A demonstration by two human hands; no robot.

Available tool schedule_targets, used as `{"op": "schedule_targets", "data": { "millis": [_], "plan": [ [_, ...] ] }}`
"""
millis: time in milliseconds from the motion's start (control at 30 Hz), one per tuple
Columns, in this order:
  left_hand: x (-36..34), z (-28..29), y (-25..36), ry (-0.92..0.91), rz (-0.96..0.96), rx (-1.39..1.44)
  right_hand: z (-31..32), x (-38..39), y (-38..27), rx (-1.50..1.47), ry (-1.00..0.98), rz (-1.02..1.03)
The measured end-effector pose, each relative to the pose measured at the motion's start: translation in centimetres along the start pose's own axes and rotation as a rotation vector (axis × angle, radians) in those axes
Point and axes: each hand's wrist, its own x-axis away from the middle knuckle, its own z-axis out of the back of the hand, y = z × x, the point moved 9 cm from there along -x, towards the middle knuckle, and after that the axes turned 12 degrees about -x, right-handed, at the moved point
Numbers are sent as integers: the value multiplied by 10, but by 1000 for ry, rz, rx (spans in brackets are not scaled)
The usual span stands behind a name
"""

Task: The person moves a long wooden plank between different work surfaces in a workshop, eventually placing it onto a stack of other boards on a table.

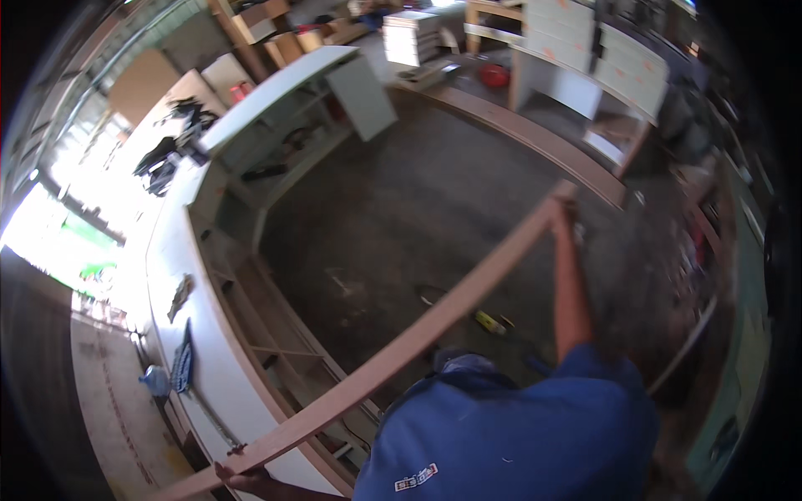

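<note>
Lower edge of the frame: a blue shirt (518, 426) fills the space below a long wooden board (418, 330).
Board: slants from the lower left to right of centre, crossing above the white counter (219, 367); whether it touches the counter, I cannot tell.
Step in hand: apparently shifting or lining up the board, two-handed.
Next move: seems to call for both ends moving together, clear of the blue tool (182, 363) on the counter.
Left hand: at the lower left, palm (238, 478) against the board's near edge, holding it; the finger wrap is partly hidden.
Right hand: right of centre, closed around the board's far end (565, 209), arm reaching nearly straight up the frame.
Floor: a yellow object (490, 323) lies just beyond the board.
Upper right: brown planks (535, 138) lie before a white cabinet (560, 37).
</note>
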Motion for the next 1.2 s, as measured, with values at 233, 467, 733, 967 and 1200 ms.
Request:
{"op": "schedule_targets", "data": {
  "millis": [233,467,733,967,1200],
  "plan": [
    [-98,-168,-25,-31,94,64,-51,-171,-33,-105,290,99],
    [-205,-313,-85,-18,261,256,-200,-199,-104,-380,166,-178],
    [-356,-485,-185,123,338,308,-364,-214,-127,-509,-52,-374],
    [-500,-648,-281,140,354,267,-493,-251,-170,-733,-32,-404],
    [-581,-811,-376,-13,471,223,-573,-310,-154,-675,17,-294]
  ]
}}
